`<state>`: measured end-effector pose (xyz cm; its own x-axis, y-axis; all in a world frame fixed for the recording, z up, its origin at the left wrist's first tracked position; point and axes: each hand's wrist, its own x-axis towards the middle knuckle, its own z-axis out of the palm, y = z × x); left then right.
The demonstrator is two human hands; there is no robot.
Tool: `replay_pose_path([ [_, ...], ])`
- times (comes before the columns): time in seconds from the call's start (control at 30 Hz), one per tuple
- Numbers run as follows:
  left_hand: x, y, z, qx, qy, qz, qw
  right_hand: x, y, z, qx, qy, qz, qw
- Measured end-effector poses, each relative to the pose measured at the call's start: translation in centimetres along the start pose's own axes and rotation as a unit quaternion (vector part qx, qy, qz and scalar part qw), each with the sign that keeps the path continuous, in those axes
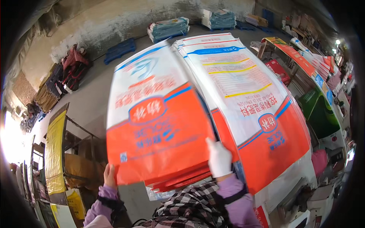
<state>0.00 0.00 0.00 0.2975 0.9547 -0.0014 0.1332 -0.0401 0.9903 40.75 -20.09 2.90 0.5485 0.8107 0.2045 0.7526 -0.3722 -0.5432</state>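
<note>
A flat printed woven sack (159, 129), red at the near end and white at the far end, spans the space between my two hands. My left hand (109, 175), bare, is closed on its near left corner. In a white glove, my right hand (219, 157) grips its right edge near the front. The sack's far end is lifted and slightly blurred. To the right lies a stack of matching sacks (262, 152), printed in red, white and blue. More red sacks (182, 180) show beneath the near edge of the held one.
Against the far wall, bundles of folded sacks (169, 29) sit beside a blue pallet (119, 50). A metal frame with a yellow cover (56, 152) stands at left. More printed sacks (292, 55) and a green one (319, 114) crowd the right side.
</note>
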Motion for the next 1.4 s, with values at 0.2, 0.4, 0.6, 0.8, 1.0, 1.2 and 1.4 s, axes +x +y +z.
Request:
replay_pose_path([
  [0.2,-5.8,-7.0,1.1,0.039,0.036,-0.088,0.995,-5.4,6.8,9.9,0.044,-0.05,0.114,0.991],
  [0.4,-0.2,-15.3,8.7,0.002,0.025,-0.209,0.978,-9.3,17.4,18.3,-0.102,0.152,0.169,0.969],
  [0.6,2.0,-17.5,8.9,0.251,-0.132,-0.178,0.942,-9.5,3.7,1.2,0.327,-0.062,0.156,0.93],
  [0.8,9.1,-17.6,9.7,0.394,-0.134,0.13,0.9,-14.3,-6.3,-27.1,0.732,-0.011,-0.266,0.627],
  [1.0,2.0,8.3,31.8,0.283,-0.353,0.493,0.743,-22.2,-9.1,-29.9,0.666,0.06,-0.391,0.632],
  [1.2,-17.1,14.3,47.3,0.118,-0.576,0.592,0.552,-26.4,-10.5,-29.8,0.623,0.113,-0.396,0.664],
  [1.4,-20.7,8.2,53.9,0.256,-0.55,0.544,0.579,-28.5,-11.1,-30.3,0.594,0.148,-0.387,0.69],
])
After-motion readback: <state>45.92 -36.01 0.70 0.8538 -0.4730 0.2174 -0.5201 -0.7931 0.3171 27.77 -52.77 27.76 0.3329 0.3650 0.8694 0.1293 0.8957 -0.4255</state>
